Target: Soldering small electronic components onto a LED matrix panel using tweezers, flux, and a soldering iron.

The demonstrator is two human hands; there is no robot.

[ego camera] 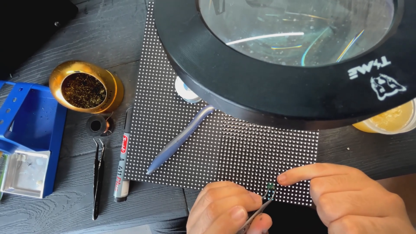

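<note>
My left hand (225, 208) is closed around thin metal tweezers (258, 210) at the bottom centre; their tips touch the near edge of a smaller black dotted LED panel (260, 151). My right hand (346, 195) rests beside it, its index finger stretched left and pressing on that panel's near edge close to the tweezer tips. The smaller panel lies on a larger dotted LED panel (164, 95). A blue-grey pen-shaped tool (177, 141) lies diagonally across the larger panel.
A big black-rimmed magnifier lens (277, 78) hangs over the top right. On the left sit a gold bowl of brass wool (84, 86), a small solder spool (99, 125), black tweezers (98, 177), a marker (123, 164) and a blue tray (30, 130). A yellow pot (390, 121) is at right.
</note>
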